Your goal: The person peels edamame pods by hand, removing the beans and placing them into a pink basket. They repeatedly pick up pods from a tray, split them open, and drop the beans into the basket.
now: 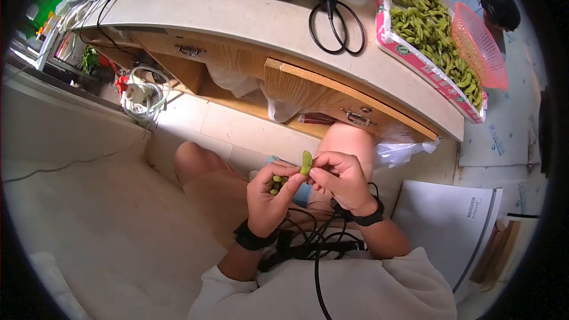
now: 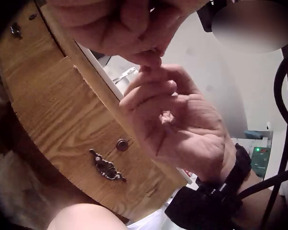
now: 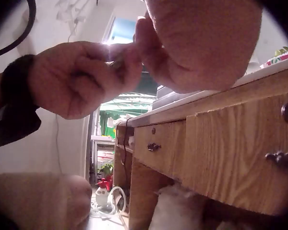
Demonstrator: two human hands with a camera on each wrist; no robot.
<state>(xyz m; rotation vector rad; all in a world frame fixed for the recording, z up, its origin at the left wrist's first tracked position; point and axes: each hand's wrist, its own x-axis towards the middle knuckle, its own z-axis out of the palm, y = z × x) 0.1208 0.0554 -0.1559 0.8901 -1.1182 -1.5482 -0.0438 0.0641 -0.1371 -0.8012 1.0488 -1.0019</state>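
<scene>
In the head view a green pod (image 1: 306, 162) stands upright between the two hands, above the person's lap. The left hand (image 1: 269, 198) pinches its lower end with thumb and forefinger, and several green pods (image 1: 275, 184) lie within its curled fingers. From the other side, the right hand (image 1: 347, 182) touches the same pod with thumb and forefinger. Both wrist views show the hands meeting at the fingertips: the right hand (image 2: 175, 115) in the left wrist view, the left hand (image 3: 84, 76) in the right wrist view. The pod is not clearly visible there.
A tray of pods (image 1: 403, 53) sits on the counter (image 1: 237, 18), beside a pink basket (image 1: 483, 47). Below the counter's edge a wooden drawer (image 1: 320, 92) stands pulled out near the knees. Black cables (image 1: 317, 243) cross the lap. A white box (image 1: 444, 219) is at the right.
</scene>
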